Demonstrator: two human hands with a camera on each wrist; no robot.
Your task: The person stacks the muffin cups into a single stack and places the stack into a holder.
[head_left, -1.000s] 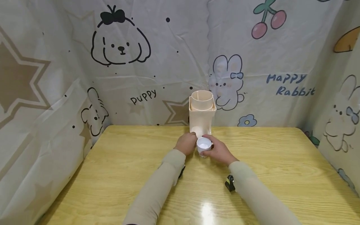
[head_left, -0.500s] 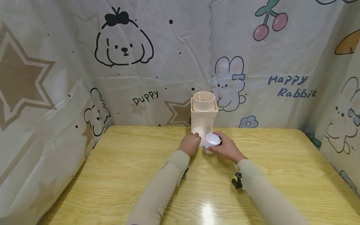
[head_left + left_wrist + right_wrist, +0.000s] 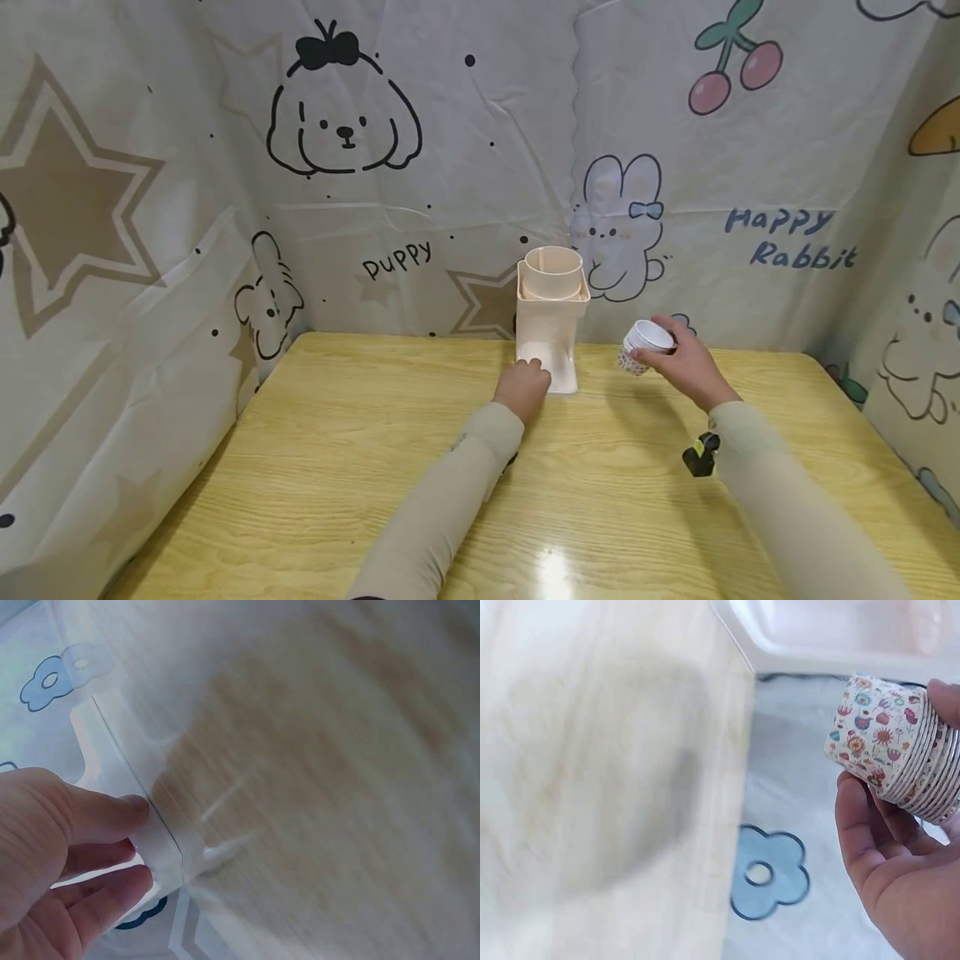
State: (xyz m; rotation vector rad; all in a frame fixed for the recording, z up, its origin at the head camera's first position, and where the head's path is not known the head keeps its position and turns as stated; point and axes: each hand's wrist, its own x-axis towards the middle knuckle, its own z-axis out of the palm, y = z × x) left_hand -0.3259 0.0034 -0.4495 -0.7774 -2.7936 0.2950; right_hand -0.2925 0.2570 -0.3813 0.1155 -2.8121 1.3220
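Observation:
A cream plastic cup dispenser (image 3: 538, 329) stands upright at the back of the wooden table, a round tube rising from its square top. Low on its front left, my left hand (image 3: 525, 388) grips the base; in the left wrist view, thumb and fingers pinch the base's edge (image 3: 161, 844). To the right, above the table, my right hand (image 3: 693, 371) holds a stack of nested paper cups (image 3: 889, 739) with a colourful flower print. The stack tilts, and its white inside (image 3: 655, 335) faces up and toward the right.
The wooden table (image 3: 360, 467) ends at a patterned cloth (image 3: 375, 200) hung behind it, with more cloth at both sides. The dispenser stands near the table's back edge. A small black camera (image 3: 702, 454) sits at the right wrist.
My right hand has carried the paper cups up and to the right, away from the dispenser's base. My left hand stays at the base. The head view has shifted slightly.

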